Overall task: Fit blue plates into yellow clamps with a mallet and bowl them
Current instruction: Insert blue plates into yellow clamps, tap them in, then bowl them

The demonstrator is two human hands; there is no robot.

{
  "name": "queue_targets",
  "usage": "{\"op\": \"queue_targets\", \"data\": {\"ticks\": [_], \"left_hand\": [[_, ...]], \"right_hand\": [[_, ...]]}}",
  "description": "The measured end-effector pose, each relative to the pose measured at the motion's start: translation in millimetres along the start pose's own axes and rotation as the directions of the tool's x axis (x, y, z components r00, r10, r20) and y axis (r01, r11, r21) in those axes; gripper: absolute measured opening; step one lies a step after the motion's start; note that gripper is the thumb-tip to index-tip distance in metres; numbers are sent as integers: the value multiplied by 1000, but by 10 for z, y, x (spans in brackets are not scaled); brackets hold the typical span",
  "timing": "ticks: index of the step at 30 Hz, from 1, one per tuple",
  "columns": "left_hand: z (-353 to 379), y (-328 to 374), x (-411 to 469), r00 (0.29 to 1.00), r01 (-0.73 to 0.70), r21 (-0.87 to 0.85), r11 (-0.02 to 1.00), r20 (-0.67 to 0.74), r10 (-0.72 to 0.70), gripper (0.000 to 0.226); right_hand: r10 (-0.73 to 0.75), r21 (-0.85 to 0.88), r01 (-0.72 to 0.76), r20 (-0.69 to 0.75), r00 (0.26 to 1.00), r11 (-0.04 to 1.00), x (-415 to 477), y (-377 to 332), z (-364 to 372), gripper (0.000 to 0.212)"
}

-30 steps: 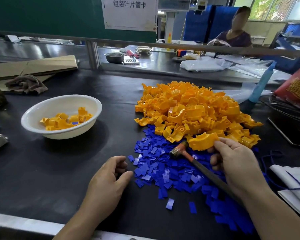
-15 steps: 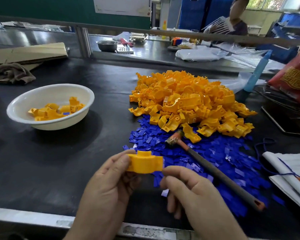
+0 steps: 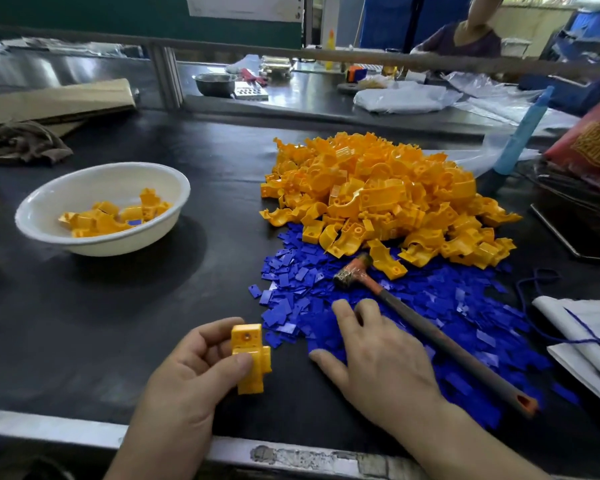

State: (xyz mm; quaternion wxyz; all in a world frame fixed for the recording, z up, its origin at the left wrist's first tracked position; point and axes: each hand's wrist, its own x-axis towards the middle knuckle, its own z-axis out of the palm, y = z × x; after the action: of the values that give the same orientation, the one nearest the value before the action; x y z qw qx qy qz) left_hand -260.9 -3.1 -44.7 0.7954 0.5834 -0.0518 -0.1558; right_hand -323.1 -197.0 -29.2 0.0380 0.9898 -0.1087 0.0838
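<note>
My left hand (image 3: pixel 194 368) pinches one yellow clamp (image 3: pixel 250 358) between thumb and fingers, just above the table's front edge. My right hand (image 3: pixel 378 358) lies palm down on the near part of the blue plates (image 3: pixel 447 306), fingers spread; whether it holds a plate is hidden. The mallet (image 3: pixel 430 330) lies loose across the blue plates, head near the clamp pile, handle pointing to the right front. A big pile of yellow clamps (image 3: pixel 378 195) sits behind the plates. The white bowl (image 3: pixel 42 209) at the left holds several clamps.
A cloth (image 3: pixel 25 140) and cardboard (image 3: pixel 49 102) lie at the back left. A blue bottle (image 3: pixel 523 129), a red bag (image 3: pixel 593 140) and a white sack with blue string (image 3: pixel 589 334) crowd the right side. Another person (image 3: pixel 465 36) sits beyond the rail.
My right hand took a clamp from the pile and passed it to my left hand. It let go of the mallet and now rests on the blue plates. The clamp has turned upright.
</note>
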Motion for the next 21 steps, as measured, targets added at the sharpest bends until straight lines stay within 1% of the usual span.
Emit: {"op": "queue_targets", "data": {"ticks": [2,6,10,12,15,17,19,21], "left_hand": [[15,8,-30,999,-7,83,997,41,3,43],[26,-2,-54,995,-27,244,969,99,3,42],[46,-7,-61,996,-21,289,957,88,-4,36],[74,3,-83,997,-22,308,951,82,-4,34],[111,2,-105,996,-38,362,931,92,5,28],[113,-25,-89,996,-32,392,919,87,-2,27],[112,-36,-59,996,-14,415,910,81,-22,29],[119,-24,-17,997,5,416,909,65,-35,32]], "right_hand": [[-41,-16,40,-60,997,999,170,8,39,67],[-87,-12,86,-46,995,996,295,73,49,47],[-139,12,140,-90,986,990,264,160,67,22],[-139,47,144,-107,985,988,264,197,61,14],[-91,144,109,-122,988,984,270,254,64,19],[-27,257,59,-125,992,965,259,280,29,21],[57,403,1,-133,989,915,223,295,-24,18],[135,536,-44,-130,982,843,160,296,-79,12]]}}
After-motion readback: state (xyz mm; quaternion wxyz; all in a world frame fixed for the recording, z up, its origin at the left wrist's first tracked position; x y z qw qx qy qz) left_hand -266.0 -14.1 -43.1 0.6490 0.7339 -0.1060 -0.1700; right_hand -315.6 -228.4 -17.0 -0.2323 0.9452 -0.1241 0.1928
